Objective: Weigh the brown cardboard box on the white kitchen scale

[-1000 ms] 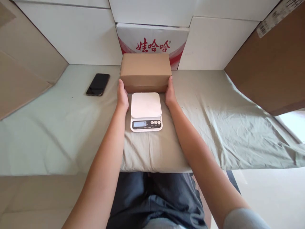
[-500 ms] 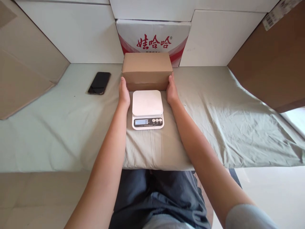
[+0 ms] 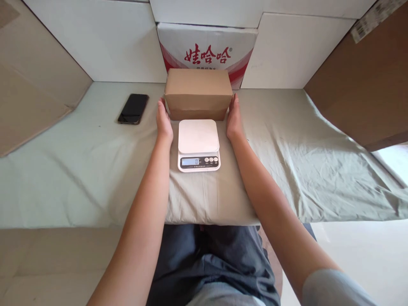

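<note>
**Hands on the box, scale waiting**

Nearest me, at 6 o'clock, is my lap in dark shorts; my forearms run out from it over the pale green cloth (image 3: 302, 170) that covers the table.

Ahead at 12 o'clock sits the white scale (image 3: 198, 144). Its plate is bare and its display reads 0; small buttons sit to the right of the display, their marks too small to read.

Just beyond the scale stands the brown box (image 3: 198, 94), closed and level on the cloth, its near face just behind the scale's far edge. My left hand (image 3: 163, 121) lies flat against the box's left end, my right hand (image 3: 233, 120) against its right end, palms facing in. Both are open, fingers straight, pressing rather than curled round anything.

I judge this to be the grip before a lift: the box is squeezed between my palms but not yet raised. The next move calls for even pressure from both sides so it stays level.

At 10 o'clock a dark phone (image 3: 133, 109) lies face up, well apart. Behind the box, a white carton (image 3: 207, 46) carries red characters, 娃哈哈. At 2 o'clock a brown carton bears a label (image 3: 372, 17) too small to read.
</note>
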{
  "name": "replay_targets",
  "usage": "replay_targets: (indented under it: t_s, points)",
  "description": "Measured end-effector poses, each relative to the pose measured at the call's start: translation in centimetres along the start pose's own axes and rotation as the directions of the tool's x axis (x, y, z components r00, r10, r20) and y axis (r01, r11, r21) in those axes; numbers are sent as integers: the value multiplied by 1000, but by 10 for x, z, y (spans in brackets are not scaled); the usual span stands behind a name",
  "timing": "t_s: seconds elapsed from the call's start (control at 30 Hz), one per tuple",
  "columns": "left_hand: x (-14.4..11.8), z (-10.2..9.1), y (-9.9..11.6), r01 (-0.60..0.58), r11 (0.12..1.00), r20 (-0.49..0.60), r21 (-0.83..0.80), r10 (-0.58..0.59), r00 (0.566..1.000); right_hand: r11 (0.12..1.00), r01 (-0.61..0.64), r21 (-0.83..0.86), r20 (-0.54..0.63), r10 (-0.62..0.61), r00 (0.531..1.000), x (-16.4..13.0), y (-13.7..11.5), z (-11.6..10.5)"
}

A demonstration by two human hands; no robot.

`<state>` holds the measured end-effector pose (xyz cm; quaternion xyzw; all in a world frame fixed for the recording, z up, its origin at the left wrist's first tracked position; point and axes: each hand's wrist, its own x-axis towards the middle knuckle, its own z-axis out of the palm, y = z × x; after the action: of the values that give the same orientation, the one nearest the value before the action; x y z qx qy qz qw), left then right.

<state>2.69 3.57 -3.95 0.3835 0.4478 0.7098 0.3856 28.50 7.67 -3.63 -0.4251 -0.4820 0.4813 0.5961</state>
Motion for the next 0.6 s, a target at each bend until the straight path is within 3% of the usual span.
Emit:
replay_targets:
  t_s: [0.1,0.17,0.3,0.43,0.6]
  points:
    - [-12,9,21,86,996,6,-8,-86,996,999,2,54,-9,-1,1000,-6,-8,-2]
    - [-20,13,33,124,992,22,-4,-124,992,995,23,93,49,-28,998,-15,-18,0]
    - [-34,20,46,131,991,59,34,-133,989,993,6,118,100,-18,995,-30,-37,7]
    - [-35,17,40,71,997,81,38,-74,994,992,-28,121,81,18,997,-31,-40,10]
    - [-3,5,9,49,999,111,10,-50,993,991,-47,123,59,40,997,-20,-28,7]
